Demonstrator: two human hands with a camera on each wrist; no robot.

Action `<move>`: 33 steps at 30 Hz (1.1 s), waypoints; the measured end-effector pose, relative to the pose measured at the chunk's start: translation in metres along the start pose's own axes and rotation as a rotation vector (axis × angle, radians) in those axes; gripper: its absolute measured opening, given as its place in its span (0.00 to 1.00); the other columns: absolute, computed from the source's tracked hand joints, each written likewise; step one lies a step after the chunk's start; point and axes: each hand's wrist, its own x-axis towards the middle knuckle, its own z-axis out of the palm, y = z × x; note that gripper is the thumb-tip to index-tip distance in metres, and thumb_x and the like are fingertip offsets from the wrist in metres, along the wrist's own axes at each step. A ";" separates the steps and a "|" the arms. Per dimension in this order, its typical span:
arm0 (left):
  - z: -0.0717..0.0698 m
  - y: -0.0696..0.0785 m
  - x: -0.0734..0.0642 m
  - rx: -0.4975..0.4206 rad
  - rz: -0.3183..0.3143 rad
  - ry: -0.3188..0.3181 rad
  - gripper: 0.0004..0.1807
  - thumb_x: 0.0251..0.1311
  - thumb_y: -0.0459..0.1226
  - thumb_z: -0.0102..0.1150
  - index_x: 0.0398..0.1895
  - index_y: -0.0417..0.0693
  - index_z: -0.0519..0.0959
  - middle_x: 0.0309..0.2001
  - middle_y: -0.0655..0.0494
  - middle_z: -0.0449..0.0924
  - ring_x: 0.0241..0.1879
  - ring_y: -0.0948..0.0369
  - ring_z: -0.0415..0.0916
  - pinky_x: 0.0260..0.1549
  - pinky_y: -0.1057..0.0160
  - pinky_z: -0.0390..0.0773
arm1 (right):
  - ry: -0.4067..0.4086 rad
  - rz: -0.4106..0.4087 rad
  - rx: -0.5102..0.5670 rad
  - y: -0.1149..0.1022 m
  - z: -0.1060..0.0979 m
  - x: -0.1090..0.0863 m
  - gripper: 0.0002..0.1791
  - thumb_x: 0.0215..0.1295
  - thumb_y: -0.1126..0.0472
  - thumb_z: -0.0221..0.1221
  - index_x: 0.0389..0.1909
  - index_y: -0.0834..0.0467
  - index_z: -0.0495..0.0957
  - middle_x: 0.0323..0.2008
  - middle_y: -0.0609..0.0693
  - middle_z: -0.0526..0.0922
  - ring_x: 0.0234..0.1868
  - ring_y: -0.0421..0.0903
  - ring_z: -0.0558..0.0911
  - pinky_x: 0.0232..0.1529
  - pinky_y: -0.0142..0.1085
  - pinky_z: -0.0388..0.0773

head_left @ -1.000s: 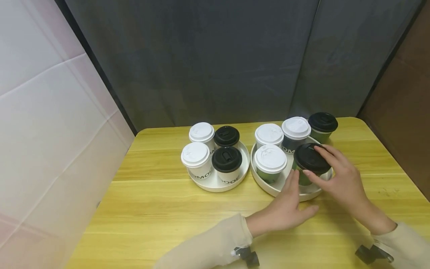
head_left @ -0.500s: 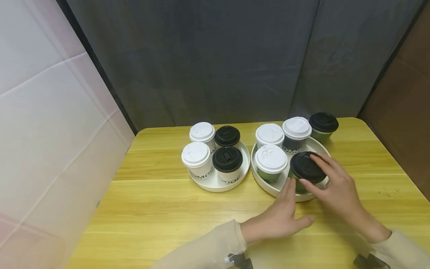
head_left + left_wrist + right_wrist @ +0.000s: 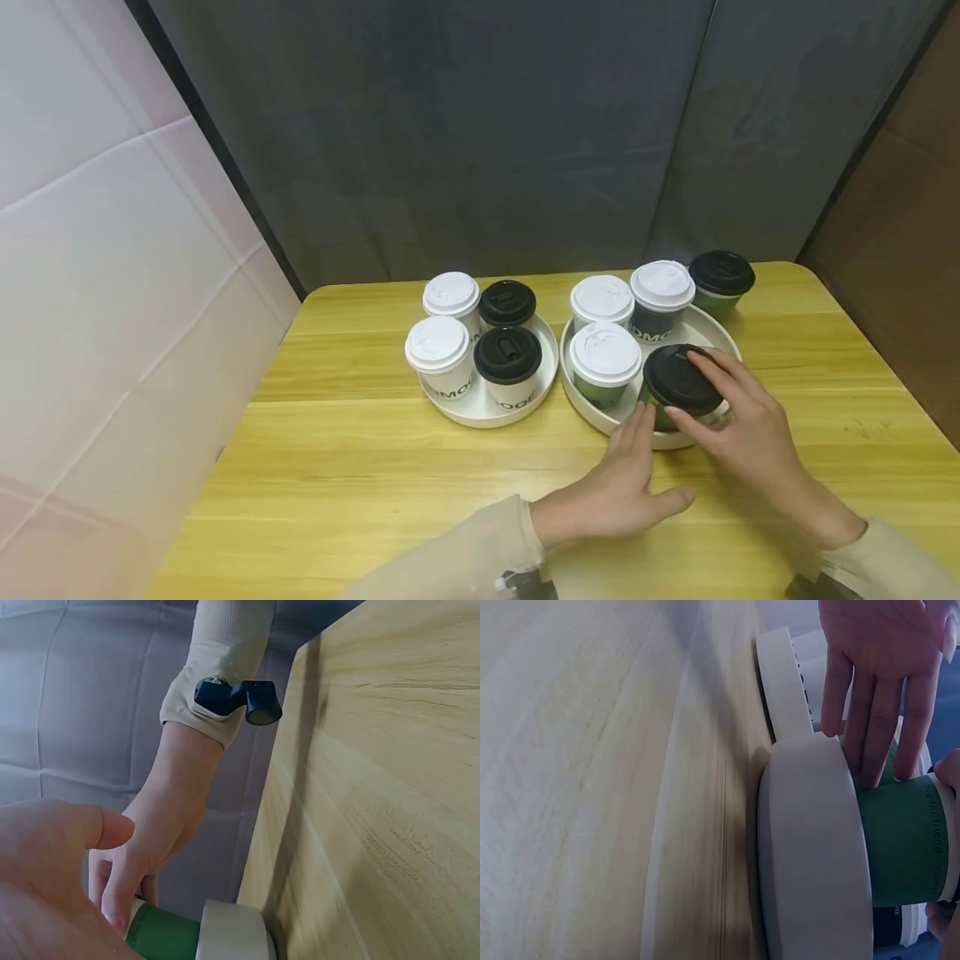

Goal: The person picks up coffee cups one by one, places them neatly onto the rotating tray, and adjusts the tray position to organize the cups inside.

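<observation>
My right hand (image 3: 750, 425) grips a green paper coffee cup (image 3: 900, 840) by its black lid (image 3: 678, 379), thumb on the near side and fingers over the far rim. The cup stands in the front right of the right-hand white round tray (image 3: 817, 847). My left hand (image 3: 611, 500) holds its fingers straight and together against the cup's left side, thumb spread away; in the right wrist view its fingertips reach just inside the tray's rim. Left of the held cup is a green cup with a white lid (image 3: 605, 354). Two more white-lidded cups (image 3: 663, 287) stand behind.
A second white round tray (image 3: 480, 417) at the left bears several white cups, two with black lids (image 3: 507, 354) and two with white lids (image 3: 437, 344). Another green cup with a black lid (image 3: 722, 275) stands on the table behind the right tray. A dark curtain (image 3: 465, 142) backs the wooden table.
The held cup has moved toward me and slightly left within the right tray, and come lower. Both hands have moved with it, the left fingers staying at its side.
</observation>
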 end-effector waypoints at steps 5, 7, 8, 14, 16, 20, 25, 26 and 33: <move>0.000 -0.003 0.000 0.027 0.009 0.019 0.52 0.66 0.55 0.53 0.79 0.40 0.37 0.80 0.41 0.37 0.81 0.51 0.36 0.77 0.56 0.55 | -0.008 0.008 -0.005 -0.002 0.000 0.000 0.47 0.34 0.62 0.78 0.64 0.56 0.75 0.60 0.61 0.77 0.56 0.60 0.77 0.58 0.09 0.52; 0.000 -0.004 0.000 0.043 0.016 0.026 0.52 0.66 0.55 0.54 0.79 0.40 0.38 0.80 0.40 0.39 0.81 0.50 0.37 0.77 0.56 0.54 | -0.013 0.007 -0.005 -0.003 0.000 0.000 0.47 0.34 0.62 0.78 0.64 0.56 0.75 0.60 0.61 0.77 0.56 0.60 0.77 0.58 0.09 0.52; 0.000 -0.004 0.000 0.047 0.018 0.028 0.51 0.66 0.55 0.54 0.79 0.39 0.38 0.80 0.40 0.40 0.81 0.50 0.38 0.78 0.56 0.54 | -0.016 0.006 -0.005 -0.003 0.000 0.000 0.47 0.35 0.62 0.78 0.64 0.56 0.75 0.60 0.61 0.77 0.56 0.59 0.77 0.58 0.10 0.53; -0.001 -0.007 -0.001 0.052 0.019 0.034 0.51 0.66 0.55 0.53 0.79 0.40 0.40 0.80 0.41 0.41 0.81 0.50 0.39 0.78 0.56 0.54 | -0.039 0.000 -0.022 -0.004 -0.001 0.001 0.47 0.37 0.62 0.78 0.66 0.55 0.74 0.61 0.59 0.76 0.57 0.58 0.77 0.55 0.14 0.58; -0.001 -0.007 -0.001 0.051 0.018 0.037 0.50 0.66 0.55 0.52 0.79 0.40 0.40 0.80 0.43 0.41 0.81 0.51 0.38 0.78 0.56 0.54 | -0.047 -0.002 -0.032 -0.005 -0.001 0.001 0.47 0.38 0.61 0.78 0.66 0.54 0.73 0.62 0.58 0.76 0.58 0.57 0.77 0.54 0.19 0.62; 0.000 -0.009 -0.002 0.066 0.031 0.046 0.50 0.66 0.55 0.52 0.79 0.41 0.40 0.80 0.44 0.41 0.80 0.50 0.39 0.77 0.55 0.55 | -0.065 0.003 -0.042 -0.006 -0.002 0.001 0.48 0.38 0.60 0.78 0.67 0.54 0.72 0.63 0.58 0.75 0.59 0.58 0.77 0.52 0.32 0.69; 0.001 -0.007 -0.006 0.168 0.051 0.065 0.50 0.66 0.56 0.52 0.79 0.41 0.42 0.80 0.42 0.41 0.80 0.49 0.39 0.77 0.54 0.57 | -0.088 0.036 -0.029 -0.005 -0.005 0.000 0.50 0.38 0.59 0.79 0.68 0.55 0.70 0.67 0.62 0.71 0.63 0.65 0.73 0.52 0.58 0.74; 0.001 -0.006 -0.008 0.207 0.053 0.068 0.50 0.66 0.57 0.52 0.79 0.41 0.42 0.80 0.42 0.41 0.80 0.49 0.38 0.77 0.55 0.57 | -0.092 0.045 -0.021 -0.004 -0.006 0.000 0.49 0.39 0.59 0.78 0.68 0.55 0.70 0.68 0.62 0.70 0.64 0.66 0.72 0.52 0.62 0.74; 0.000 0.011 -0.020 0.514 0.113 0.052 0.50 0.66 0.64 0.46 0.78 0.41 0.46 0.80 0.43 0.41 0.80 0.49 0.41 0.78 0.58 0.54 | -0.067 0.078 0.010 0.009 -0.023 0.003 0.38 0.57 0.61 0.68 0.70 0.54 0.67 0.68 0.62 0.70 0.68 0.63 0.69 0.76 0.39 0.61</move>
